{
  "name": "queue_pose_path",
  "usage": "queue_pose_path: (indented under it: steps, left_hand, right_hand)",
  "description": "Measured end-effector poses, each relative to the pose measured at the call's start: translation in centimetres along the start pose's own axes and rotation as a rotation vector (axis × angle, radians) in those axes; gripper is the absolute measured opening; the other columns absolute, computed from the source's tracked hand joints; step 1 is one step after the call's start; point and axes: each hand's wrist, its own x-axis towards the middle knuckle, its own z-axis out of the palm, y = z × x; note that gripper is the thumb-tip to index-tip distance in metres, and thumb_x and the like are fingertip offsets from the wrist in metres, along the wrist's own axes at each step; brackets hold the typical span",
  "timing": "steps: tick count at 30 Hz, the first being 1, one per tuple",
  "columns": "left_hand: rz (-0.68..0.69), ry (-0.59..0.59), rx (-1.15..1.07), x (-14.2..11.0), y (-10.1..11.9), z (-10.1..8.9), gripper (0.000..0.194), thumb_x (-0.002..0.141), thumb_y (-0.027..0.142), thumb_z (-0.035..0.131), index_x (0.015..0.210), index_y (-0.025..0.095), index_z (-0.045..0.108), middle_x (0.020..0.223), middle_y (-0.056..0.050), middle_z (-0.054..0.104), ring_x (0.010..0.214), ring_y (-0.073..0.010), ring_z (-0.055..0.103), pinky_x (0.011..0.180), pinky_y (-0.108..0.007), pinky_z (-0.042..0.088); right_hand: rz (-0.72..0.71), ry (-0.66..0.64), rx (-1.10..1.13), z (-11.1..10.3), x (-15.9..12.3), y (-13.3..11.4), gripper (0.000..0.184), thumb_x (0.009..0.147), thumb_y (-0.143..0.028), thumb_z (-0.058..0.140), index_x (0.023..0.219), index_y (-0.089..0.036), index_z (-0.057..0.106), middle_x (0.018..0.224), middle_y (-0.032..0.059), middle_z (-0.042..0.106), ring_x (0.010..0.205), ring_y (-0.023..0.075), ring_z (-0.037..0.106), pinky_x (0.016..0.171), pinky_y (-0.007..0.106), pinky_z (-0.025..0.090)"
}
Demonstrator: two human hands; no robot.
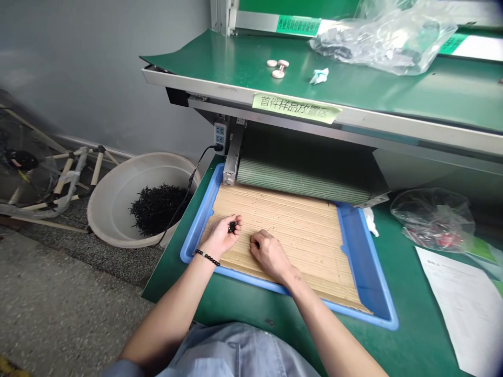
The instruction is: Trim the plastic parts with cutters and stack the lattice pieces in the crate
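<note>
Over the tray, the left hand is cupping black bits; loosening risks spilling. The right hand I can't read.

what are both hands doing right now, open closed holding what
Left hand: half-closed, holding small black pieces.
Right hand: closed, fingers curled; whether it grips anything cannot be told.

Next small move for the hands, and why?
Probably curl the left hand a little tighter. It cups small black pieces in a partly open palm above the cardboard, so they might spill. The right hand is curled beside it; whether it holds anything is unclear.
</note>
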Motion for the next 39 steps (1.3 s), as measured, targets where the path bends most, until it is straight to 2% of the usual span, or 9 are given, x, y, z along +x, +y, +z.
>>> queue_pose_path:
  steps: [5,10,15,17,21,24,27,34,39]
  left_hand:
    - [0.019,0.108,0.091,0.2,-1.0,0.2,0.012,0.083,0.004,0.051,0.078,0.008,0.061,0.073,-0.009,0.064,0.063,-0.0119,0.061,0.053,-0.019,0.05]
    - [0.035,0.031,0.065,0.6,-1.4,0.4,0.02,0.085,0.004,0.047,0.07,0.011,0.059,0.064,-0.004,0.06,0.056,-0.0106,0.057,0.052,-0.021,0.05]
    - [0.009,0.01,0.011,0.4,-0.6,0.5,0.014,0.086,0.008,0.051,0.076,0.008,0.061,0.069,-0.006,0.061,0.059,-0.0095,0.058,0.05,-0.017,0.048]
    - [-0.005,0.018,0.015,0.1,-0.2,0.5,0.014,0.087,0.01,0.051,0.078,0.006,0.061,0.068,-0.006,0.06,0.056,-0.0079,0.056,0.047,-0.015,0.044]
    - [-0.008,0.009,-0.011,-0.1,0.2,0.6,0.013,0.087,0.008,0.05,0.079,0.008,0.06,0.067,-0.004,0.059,0.052,-0.006,0.053,0.044,-0.014,0.041]
    - [-0.014,0.028,0.018,0.0,0.1,0.6,0.014,0.087,0.007,0.049,0.079,0.008,0.06,0.064,-0.003,0.056,0.048,-0.005,0.049,0.042,-0.014,0.038]
    - [-0.011,0.035,0.04,0.0,0.0,0.5,0.014,0.087,0.007,0.049,0.08,0.007,0.061,0.063,-0.002,0.055,0.048,-0.0045,0.048,0.042,-0.013,0.037]
    - [-0.014,0.017,0.092,0.1,-0.2,0.2,0.015,0.087,0.008,0.05,0.079,0.007,0.062,0.065,-0.004,0.057,0.051,-0.0055,0.051,0.045,-0.014,0.04]
    - [-0.003,-0.003,0.142,0.7,-1.0,0.0,0.017,0.087,0.01,0.049,0.076,0.008,0.062,0.073,-0.008,0.064,0.063,-0.0131,0.061,0.054,-0.022,0.049]
  right_hand:
    - [0.068,0.082,0.158,-1.3,1.4,-0.2,0.015,0.085,-0.023,0.048,0.08,-0.019,0.061,0.081,0.0019,0.064,0.074,0.0136,0.058,0.071,0.024,0.044]
    - [-0.049,0.092,0.49,-2.7,3.0,-3.1,0.023,0.089,-0.027,0.047,0.102,-0.023,0.066,0.097,-0.0001,0.07,0.087,0.0143,0.064,0.081,0.027,0.048]
    - [-0.069,0.255,0.343,-4.0,2.7,-2.8,0.029,0.094,-0.027,0.042,0.107,-0.022,0.066,0.108,0.0051,0.068,0.1,0.0173,0.062,0.091,0.03,0.046]
    - [0.0,0.197,0.183,-3.8,2.0,-1.6,0.028,0.093,-0.026,0.043,0.109,-0.019,0.066,0.107,0.0081,0.066,0.095,0.0182,0.062,0.087,0.03,0.046]
    - [0.045,-0.113,-0.082,-2.3,0.3,-0.4,0.031,0.088,-0.025,0.054,0.119,-0.021,0.061,0.107,0.0097,0.059,0.087,0.018,0.06,0.08,0.028,0.046]
    - [-0.024,-0.171,-0.186,-0.9,-0.4,-0.9,0.02,0.089,-0.019,0.05,0.104,-0.02,0.063,0.101,0.0091,0.057,0.087,0.0178,0.058,0.079,0.026,0.043]
    - [-0.045,-0.172,-0.222,0.2,-0.6,-1.3,0.02,0.091,-0.013,0.042,0.089,-0.018,0.061,0.094,0.0081,0.057,0.081,0.0158,0.056,0.076,0.025,0.042]
    - [0.04,0.014,0.046,-0.2,-0.5,-0.4,0.014,0.084,-0.013,0.05,0.087,-0.019,0.062,0.087,0.004,0.059,0.075,0.0141,0.056,0.073,0.025,0.044]
    - [-0.053,0.188,0.305,-2.3,1.1,-2.7,0.015,0.084,-0.018,0.052,0.093,-0.021,0.064,0.09,0.0041,0.065,0.08,0.0162,0.059,0.076,0.029,0.047]
